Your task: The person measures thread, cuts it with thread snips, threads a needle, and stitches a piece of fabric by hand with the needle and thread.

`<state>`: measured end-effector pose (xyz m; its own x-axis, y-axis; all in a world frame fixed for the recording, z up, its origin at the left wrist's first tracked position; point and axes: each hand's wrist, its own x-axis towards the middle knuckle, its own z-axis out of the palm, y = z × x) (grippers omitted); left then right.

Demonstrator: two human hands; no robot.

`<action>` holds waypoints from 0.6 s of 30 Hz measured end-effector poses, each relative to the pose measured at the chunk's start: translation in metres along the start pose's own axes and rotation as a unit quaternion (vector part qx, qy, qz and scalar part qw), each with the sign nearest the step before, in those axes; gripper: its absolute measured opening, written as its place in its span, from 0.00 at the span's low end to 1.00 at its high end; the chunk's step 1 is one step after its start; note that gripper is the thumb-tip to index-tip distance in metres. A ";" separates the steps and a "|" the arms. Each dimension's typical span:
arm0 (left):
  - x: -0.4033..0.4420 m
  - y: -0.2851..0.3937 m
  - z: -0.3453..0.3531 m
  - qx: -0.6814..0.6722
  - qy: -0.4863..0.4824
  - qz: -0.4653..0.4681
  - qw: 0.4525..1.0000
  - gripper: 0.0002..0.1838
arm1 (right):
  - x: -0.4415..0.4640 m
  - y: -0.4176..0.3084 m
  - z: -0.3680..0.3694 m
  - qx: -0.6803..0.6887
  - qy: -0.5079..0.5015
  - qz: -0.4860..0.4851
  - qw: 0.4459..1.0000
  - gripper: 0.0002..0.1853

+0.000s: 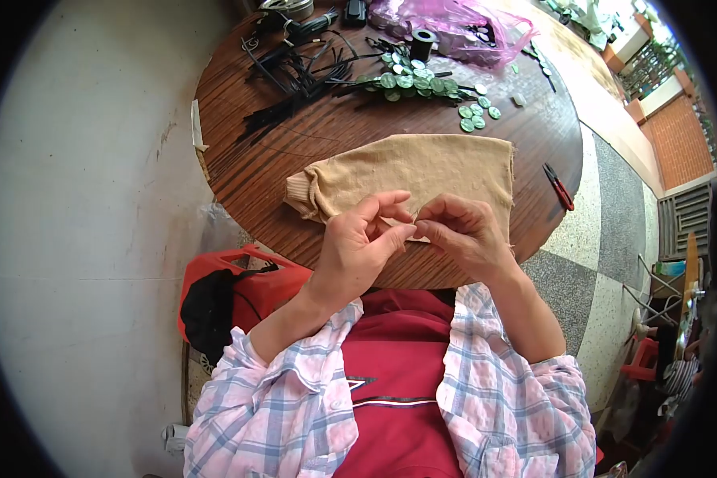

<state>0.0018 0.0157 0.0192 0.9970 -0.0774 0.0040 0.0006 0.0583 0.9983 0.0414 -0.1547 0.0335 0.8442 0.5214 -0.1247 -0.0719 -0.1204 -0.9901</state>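
Observation:
My left hand [362, 241] and my right hand [468, 233] meet over the near edge of a round wooden table [239, 191]. Thumb and fingertips are pinched together on each hand, with the tips almost touching. Whatever lies between them is too small to make out. Just beyond and partly beneath my hands is a tan cloth piece [422, 167] with a ribbed cuff at its left end, like a cut sleeve. Its lower edge is partly hidden by my fingers.
Farther back lie black cords [303, 76], green round discs [418, 80], a black spool [423, 44] and a pink plastic bag [462, 32]. A red-and-black cutting tool [559, 188] rests near the right edge. A red container [215, 267] stands below left, beside a white wall [88, 207].

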 end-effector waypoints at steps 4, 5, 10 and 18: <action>-0.004 -0.003 0.010 0.014 0.020 0.003 1.000 0.09 | -0.014 0.006 -0.006 0.010 -0.013 0.001 1.000 0.05; -0.006 -0.002 0.011 0.021 0.020 0.001 1.000 0.07 | -0.017 0.007 -0.006 0.018 -0.016 -0.001 1.000 0.05; -0.011 -0.001 0.019 0.026 -0.010 -0.025 0.999 0.04 | -0.029 0.012 -0.010 -0.037 0.010 -0.026 0.999 0.05; -0.018 0.000 0.019 -0.009 -0.033 -0.037 0.999 0.01 | -0.040 0.019 -0.018 -0.183 0.094 -0.121 0.971 0.03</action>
<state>-0.0177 -0.0022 0.0200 0.9869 -0.1478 -0.0650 0.0758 0.0687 0.9948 0.0162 -0.1930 0.0209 0.8975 0.4125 0.1562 0.3050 -0.3247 -0.8953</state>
